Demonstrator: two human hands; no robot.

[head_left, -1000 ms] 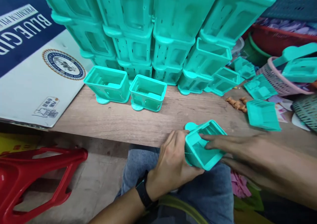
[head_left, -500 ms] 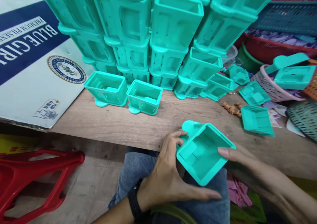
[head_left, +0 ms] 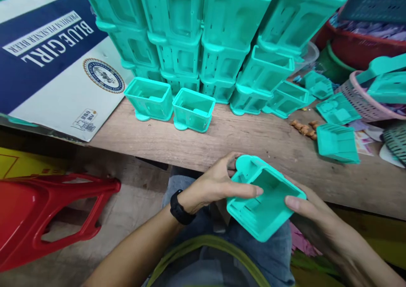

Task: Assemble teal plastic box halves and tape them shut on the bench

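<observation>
A teal plastic box (head_left: 269, 211) with an open top and a rounded tab at one end is held over my lap, just off the table's front edge. My left hand (head_left: 233, 181) grips its tabbed side, thumb over the rim and fingers behind. On the opposite side, my right hand (head_left: 301, 198) has its thumb on the rim; its other fingers are hidden behind the wall. Two similar boxes, a left one (head_left: 150, 99) and a right one (head_left: 194, 111), stand upright on the wooden table (head_left: 152, 141) beyond my hands.
Tall stacks of teal boxes (head_left: 180, 20) rise at the back. A printed carton (head_left: 60, 84) lies left, above a red plastic stool (head_left: 72, 211). To the right are loose teal parts (head_left: 338, 141), small brown pieces (head_left: 303, 128) and a pink basket (head_left: 364, 97).
My left thumb has come up from below the box onto its rim, and the left hand has closed on it. The view has shifted, so the table things sit further right and higher.
</observation>
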